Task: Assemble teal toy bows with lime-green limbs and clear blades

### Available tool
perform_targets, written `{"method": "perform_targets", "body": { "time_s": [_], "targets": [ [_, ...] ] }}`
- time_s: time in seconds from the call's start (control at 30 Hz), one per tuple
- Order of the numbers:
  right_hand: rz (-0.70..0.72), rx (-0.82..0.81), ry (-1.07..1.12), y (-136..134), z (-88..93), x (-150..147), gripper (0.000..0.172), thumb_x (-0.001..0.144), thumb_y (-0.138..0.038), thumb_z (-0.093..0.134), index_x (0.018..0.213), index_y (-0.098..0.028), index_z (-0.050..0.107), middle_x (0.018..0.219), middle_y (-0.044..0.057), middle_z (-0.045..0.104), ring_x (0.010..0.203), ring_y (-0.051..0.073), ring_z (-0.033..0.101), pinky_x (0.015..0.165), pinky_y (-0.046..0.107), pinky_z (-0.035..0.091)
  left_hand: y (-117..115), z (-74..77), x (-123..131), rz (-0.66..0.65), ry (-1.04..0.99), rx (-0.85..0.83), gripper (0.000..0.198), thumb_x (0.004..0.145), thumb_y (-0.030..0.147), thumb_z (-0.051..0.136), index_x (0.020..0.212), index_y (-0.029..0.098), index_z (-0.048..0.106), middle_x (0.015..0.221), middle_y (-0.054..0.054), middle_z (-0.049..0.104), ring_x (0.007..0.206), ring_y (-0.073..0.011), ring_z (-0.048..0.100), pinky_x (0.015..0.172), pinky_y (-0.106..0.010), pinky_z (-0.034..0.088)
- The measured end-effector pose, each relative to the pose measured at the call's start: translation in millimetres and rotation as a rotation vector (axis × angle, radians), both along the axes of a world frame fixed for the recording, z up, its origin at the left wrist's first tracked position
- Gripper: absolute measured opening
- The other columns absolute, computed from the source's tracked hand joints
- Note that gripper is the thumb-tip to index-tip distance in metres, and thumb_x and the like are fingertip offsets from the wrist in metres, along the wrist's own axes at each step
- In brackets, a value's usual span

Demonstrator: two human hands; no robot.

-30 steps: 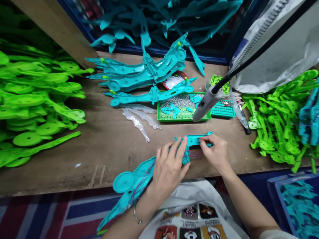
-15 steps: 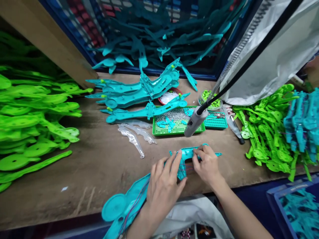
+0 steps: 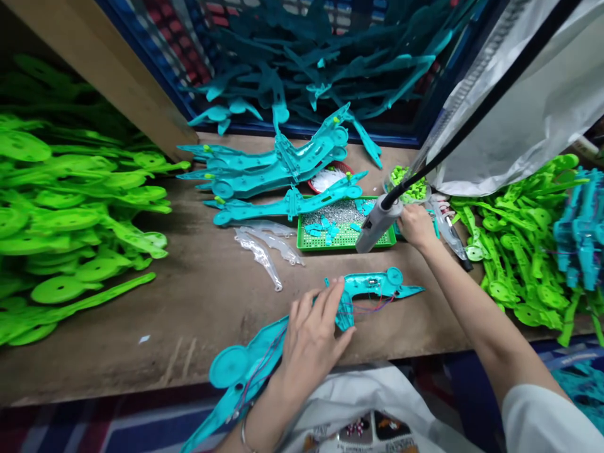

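Note:
A long teal plastic moulding (image 3: 368, 284) lies on the near side of the wooden bench, with a round disc at each end section. Thin red and purple wires run along it, and a small dark piece sits in a recess near its right end. My left hand (image 3: 311, 340) rests flat across its middle, fingers stretched out and thumb apart. Over the small teal tray behind the lamp, my right hand (image 3: 416, 225) is closed with fingers curled. Its fingertips are partly hidden, so what they hold cannot be seen.
A gooseneck lamp (image 3: 380, 221) hangs above a green tray (image 3: 349, 241) of screws and teal pieces. More teal mouldings (image 3: 283, 167) and clear plastic parts (image 3: 262, 255) lie behind. Green parts are piled left (image 3: 94, 226) and right (image 3: 514, 245). A bowl (image 3: 409, 187) holds green bits.
My right hand has left the right end of the teal moulding and moved forward and right to the small tray. My left hand stays on the moulding. The view has shifted slightly.

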State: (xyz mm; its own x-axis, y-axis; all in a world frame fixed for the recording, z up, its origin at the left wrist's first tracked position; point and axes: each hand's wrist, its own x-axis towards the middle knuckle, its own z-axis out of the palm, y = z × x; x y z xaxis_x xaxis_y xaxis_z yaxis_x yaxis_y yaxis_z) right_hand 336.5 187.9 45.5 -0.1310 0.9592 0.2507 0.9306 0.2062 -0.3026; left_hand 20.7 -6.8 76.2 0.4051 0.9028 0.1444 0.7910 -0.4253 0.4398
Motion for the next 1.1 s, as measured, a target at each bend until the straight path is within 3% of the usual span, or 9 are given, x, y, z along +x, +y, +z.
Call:
{"method": "perform_targets", "body": {
  "time_s": [0.1,0.17,0.27,0.33,0.47,0.73,0.93,1.0,1.1],
  "targets": [
    [-0.040,-0.011,0.066,-5.6,4.0,0.8,0.016,0.089,-0.013,0.055,0.087,-0.012,0.070,0.097,0.014,0.073,0.101,0.024,0.061,0.098,0.038,0.040,0.4,0.5,-1.1,-0.002,0.000,0.009,0.091,0.084,0.026,0.075,0.160,0.022,0.025,0.145,-0.013,0.057,0.120,-0.0346,0.054,0.099,-0.051,0.045],
    [-0.108,0.012,0.163,-23.1,10.1,-3.0,0.018,0.088,-0.014,0.055,0.092,-0.013,0.073,0.101,0.014,0.074,0.100,0.023,0.064,0.097,0.037,0.043,0.3,0.6,-1.6,-0.002,0.002,0.007,0.091,0.084,0.026,0.075,0.160,0.022,0.026,0.146,-0.014,0.057,0.120,-0.0350,0.053,0.099,-0.051,0.045],
    [-0.187,0.015,0.333,-72.8,20.7,-22.0,0.024,0.091,-0.024,0.056,0.102,-0.015,0.075,0.097,0.011,0.078,0.082,0.020,0.069,0.080,0.033,0.054,-0.3,1.9,-1.4,-0.009,0.004,-0.007,0.090,0.084,0.026,0.075,0.159,0.021,0.026,0.147,-0.014,0.056,0.123,-0.0347,0.052,0.100,-0.051,0.044],
    [-0.146,-0.079,0.439,-110.9,25.3,-42.0,0.022,0.089,-0.033,0.061,0.095,-0.020,0.077,0.085,0.005,0.079,0.069,0.018,0.070,0.065,0.030,0.056,-0.8,3.0,-0.8,-0.010,0.007,-0.015,0.090,0.084,0.027,0.075,0.159,0.021,0.026,0.148,-0.013,0.055,0.124,-0.0343,0.051,0.101,-0.051,0.044],
    [-0.154,-0.311,0.746,-156.8,22.6,-78.1,0.016,0.080,-0.033,0.070,0.085,-0.021,0.080,0.078,0.003,0.079,0.064,0.018,0.070,0.061,0.029,0.055,-2.0,3.9,1.2,0.001,0.014,-0.015,0.090,0.084,0.027,0.076,0.159,0.021,0.026,0.150,-0.012,0.054,0.124,-0.0349,0.050,0.102,-0.053,0.043],
    [-0.190,-0.244,0.563,-159.4,11.5,-98.1,0.014,0.078,-0.024,0.065,0.081,-0.022,0.079,0.076,0.002,0.078,0.064,0.019,0.069,0.065,0.031,0.055,-5.6,1.0,1.7,0.007,-0.002,-0.016,0.088,0.085,0.027,0.073,0.160,0.023,0.026,0.153,-0.012,0.051,0.124,-0.0359,0.051,0.101,-0.054,0.044],
    [-0.123,-0.088,0.195,-162.8,8.7,-117.2,0.018,0.082,-0.015,0.057,0.077,-0.021,0.073,0.079,0.010,0.072,0.079,0.026,0.067,0.077,0.039,0.054,-5.1,-8.2,-1.2,-0.005,-0.013,0.013,0.077,0.086,0.025,0.071,0.155,0.025,0.036,0.152,-0.011,0.052,0.122,-0.0347,0.052,0.100,-0.053,0.045],
    [-0.081,-0.058,0.164,-170.4,5.3,-124.0,0.022,0.088,-0.015,0.054,0.084,-0.020,0.074,0.083,0.011,0.070,0.084,0.026,0.064,0.081,0.040,0.053,-1.6,-13.1,-5.2,-0.003,-0.046,-0.003,0.079,0.084,0.025,0.074,0.154,0.025,0.038,0.150,-0.011,0.053,0.121,-0.0338,0.052,0.099,-0.051,0.046],
    [-0.057,-0.028,0.109,-189.3,0.2,-132.4,0.026,0.095,-0.026,0.056,0.113,-0.020,0.074,0.111,0.014,0.067,0.102,0.030,0.058,0.091,0.048,0.049,7.2,-21.5,-14.6,-0.013,-0.119,-0.037,0.082,0.081,0.028,0.079,0.152,0.024,0.039,0.145,-0.011,0.058,0.121,-0.0325,0.054,0.098,-0.049,0.047]
  ]
}}
